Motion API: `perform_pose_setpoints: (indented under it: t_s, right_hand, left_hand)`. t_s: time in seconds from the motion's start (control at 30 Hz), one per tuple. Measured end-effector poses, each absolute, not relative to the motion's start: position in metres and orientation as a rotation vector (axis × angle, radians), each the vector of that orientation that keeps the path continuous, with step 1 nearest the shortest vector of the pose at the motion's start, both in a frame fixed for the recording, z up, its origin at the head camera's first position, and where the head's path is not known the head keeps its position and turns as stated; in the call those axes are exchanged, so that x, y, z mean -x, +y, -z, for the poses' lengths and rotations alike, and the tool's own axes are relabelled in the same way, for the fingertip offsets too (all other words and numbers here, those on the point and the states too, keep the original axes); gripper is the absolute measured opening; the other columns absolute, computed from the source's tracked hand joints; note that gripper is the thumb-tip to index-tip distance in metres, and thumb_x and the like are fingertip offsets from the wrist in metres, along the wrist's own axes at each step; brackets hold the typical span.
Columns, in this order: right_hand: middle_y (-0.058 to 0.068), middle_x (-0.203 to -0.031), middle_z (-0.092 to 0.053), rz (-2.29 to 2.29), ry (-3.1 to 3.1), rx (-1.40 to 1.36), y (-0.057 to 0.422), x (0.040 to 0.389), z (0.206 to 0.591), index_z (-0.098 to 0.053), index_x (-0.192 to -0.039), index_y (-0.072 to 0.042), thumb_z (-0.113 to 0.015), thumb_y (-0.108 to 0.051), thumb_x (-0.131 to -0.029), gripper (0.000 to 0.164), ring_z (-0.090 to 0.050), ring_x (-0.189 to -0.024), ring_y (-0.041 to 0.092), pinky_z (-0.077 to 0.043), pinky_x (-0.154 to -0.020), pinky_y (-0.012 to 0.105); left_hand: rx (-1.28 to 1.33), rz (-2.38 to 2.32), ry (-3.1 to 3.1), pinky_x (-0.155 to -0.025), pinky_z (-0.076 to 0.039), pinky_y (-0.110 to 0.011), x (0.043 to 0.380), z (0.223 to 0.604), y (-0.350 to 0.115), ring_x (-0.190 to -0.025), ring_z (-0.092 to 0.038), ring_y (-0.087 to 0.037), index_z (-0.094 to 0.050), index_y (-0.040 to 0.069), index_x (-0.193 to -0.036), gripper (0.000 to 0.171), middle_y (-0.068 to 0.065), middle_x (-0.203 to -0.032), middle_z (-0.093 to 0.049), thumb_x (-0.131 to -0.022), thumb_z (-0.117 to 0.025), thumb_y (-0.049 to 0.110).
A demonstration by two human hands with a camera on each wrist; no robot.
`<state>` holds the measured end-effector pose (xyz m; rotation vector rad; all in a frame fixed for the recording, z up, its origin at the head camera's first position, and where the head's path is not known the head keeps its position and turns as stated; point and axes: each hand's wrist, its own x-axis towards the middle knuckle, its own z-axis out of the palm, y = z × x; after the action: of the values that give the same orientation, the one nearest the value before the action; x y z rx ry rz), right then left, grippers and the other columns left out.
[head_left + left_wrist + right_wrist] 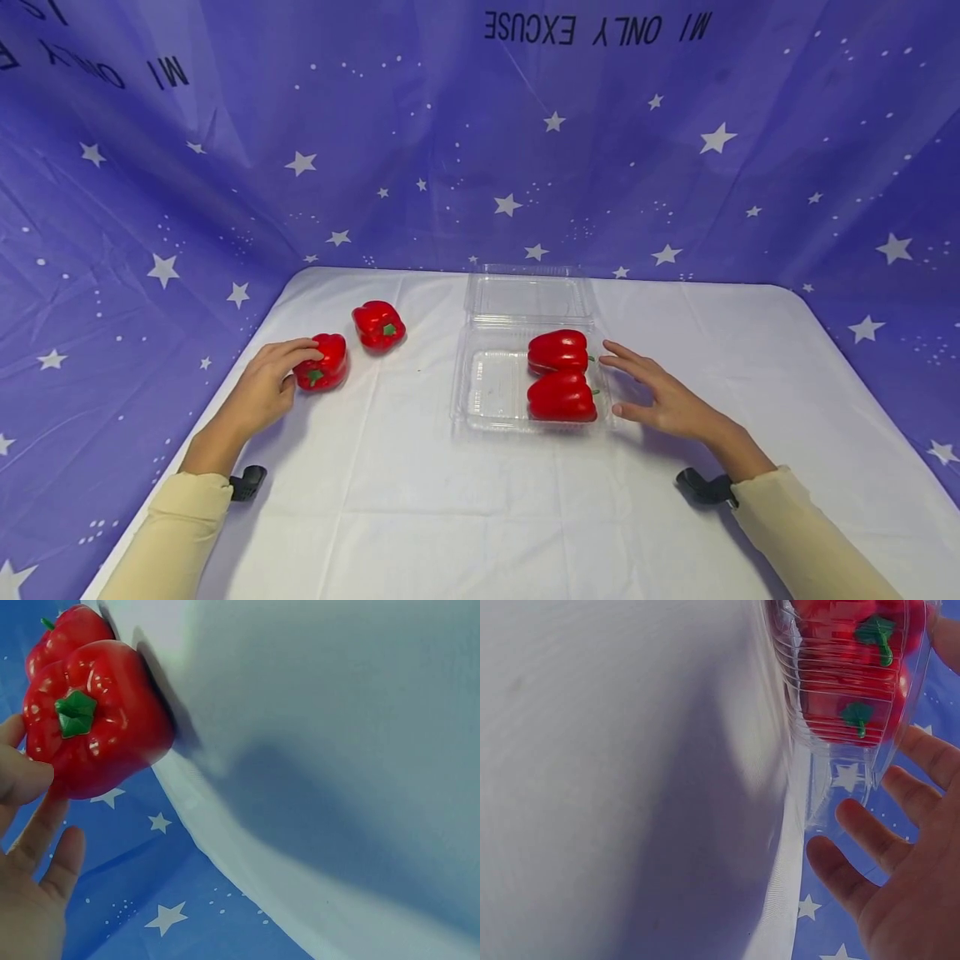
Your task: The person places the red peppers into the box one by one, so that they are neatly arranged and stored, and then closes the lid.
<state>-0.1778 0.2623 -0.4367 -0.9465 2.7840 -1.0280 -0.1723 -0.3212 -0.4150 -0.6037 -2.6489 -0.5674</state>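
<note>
My left hand point(264, 385) is at a red bell pepper point(334, 371) with a green stem, on the left of the table. Its fingertips lie over the pepper's near upper side and the thumb is beside it. The left wrist view shows the thumb point(30, 781) overlapping the pepper's edge and other fingers extended below. A clear plastic clamshell box point(491, 387) stands at the middle with its lid raised back. Two red bell peppers, one behind point(557, 351) and one in front point(561, 397), lie in its right half. My right hand point(667, 402), fingers spread, is close beside the box's right wall.
Another red bell pepper point(372, 323) sits just behind and right of the one at my left hand. The box's lid point(531, 297) reaches to the back edge of the white-covered table point(420, 508). A purple starred cloth point(420, 150) hangs behind and at the sides.
</note>
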Motion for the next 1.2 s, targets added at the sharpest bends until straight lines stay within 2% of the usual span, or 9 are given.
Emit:
perform_pose_setpoints:
  t_s: [0.23, 0.4, 0.57, 0.7, 0.87, 1.03, 1.2]
  right_hand:
    - [0.018, -0.161, -0.030, 1.023, 2.790, 0.953, 0.2621, 0.1786, 0.4368, -0.046, -0.146, -0.004, -0.073, -0.019, -0.086, 0.068, -0.031, -0.144, 0.047, -0.029, -0.106, 0.078]
    - [0.019, -0.161, -0.030, 1.038, 2.779, 0.965, 0.2621, 0.1781, 0.4379, -0.046, -0.145, -0.003, -0.073, -0.018, -0.086, 0.067, -0.031, -0.143, 0.047, -0.029, -0.105, 0.078]
    - [0.018, -0.162, -0.029, 1.036, 2.777, 0.954, 0.2621, 0.1782, 0.4384, -0.045, -0.146, -0.003, -0.072, -0.019, -0.086, 0.067, -0.031, -0.144, 0.047, -0.028, -0.106, 0.078]
    - [0.018, -0.162, -0.029, 1.026, 2.782, 0.949, 0.2622, 0.1788, 0.4382, -0.045, -0.146, -0.003, -0.073, -0.019, -0.086, 0.068, -0.030, -0.144, 0.047, -0.028, -0.106, 0.078]
    - [0.018, -0.162, -0.029, 1.014, 2.786, 0.949, 0.2623, 0.1796, 0.4381, -0.045, -0.146, -0.004, -0.073, -0.019, -0.086, 0.068, -0.030, -0.145, 0.046, -0.029, -0.107, 0.077]
    - [0.017, -0.162, -0.029, 1.020, 2.788, 0.948, 0.2632, 0.1801, 0.4386, -0.045, -0.146, -0.005, -0.073, -0.020, -0.086, 0.068, -0.031, -0.145, 0.046, -0.029, -0.106, 0.077]
    - [0.017, -0.162, -0.029, 1.027, 2.786, 0.954, 0.2638, 0.1802, 0.4389, -0.045, -0.146, -0.005, -0.073, -0.019, -0.086, 0.068, -0.031, -0.145, 0.046, -0.029, -0.106, 0.077]
  left_hand:
    - [0.592, 0.588, -2.688, -0.099, -0.043, -0.063, 0.1758, 0.4146, -0.3207, -0.122, -0.051, -0.041, -0.066, 0.004, -0.113, 0.054, -0.016, -0.127, -0.059, -0.071, -0.052, -0.026]
    - [0.609, 0.579, -2.668, -0.096, -0.045, -0.061, 0.1771, 0.4173, -0.3206, -0.114, -0.052, -0.043, -0.067, 0.005, -0.114, 0.057, -0.017, -0.127, -0.061, -0.071, -0.050, -0.028]
    - [0.600, 0.519, -2.664, -0.086, -0.047, -0.053, 0.1783, 0.4201, -0.3208, -0.104, -0.052, -0.039, -0.068, 0.007, -0.118, 0.060, -0.018, -0.129, -0.063, -0.070, -0.055, -0.026]
    - [0.600, 0.513, -2.674, -0.084, -0.046, -0.049, 0.1788, 0.4201, -0.3205, -0.103, -0.051, -0.037, -0.068, 0.007, -0.120, 0.059, -0.018, -0.129, -0.062, -0.070, -0.060, -0.024]
    - [0.589, 0.538, -2.695, -0.085, -0.039, -0.051, 0.1780, 0.4169, -0.3186, -0.104, -0.051, -0.038, -0.068, 0.007, -0.119, 0.051, -0.018, -0.119, -0.061, -0.073, -0.073, -0.012]
    - [0.485, 0.592, -2.742, -0.093, -0.050, -0.059, 0.1770, 0.4151, -0.3151, -0.104, -0.057, -0.041, -0.065, 0.003, -0.122, 0.049, -0.018, -0.109, -0.055, -0.076, -0.081, 0.002]
    - [0.409, 0.598, -2.740, -0.088, -0.051, -0.061, 0.1769, 0.4195, -0.3123, -0.104, -0.055, -0.039, -0.065, 0.004, -0.118, 0.048, -0.017, -0.111, -0.056, -0.076, -0.084, 0.015]
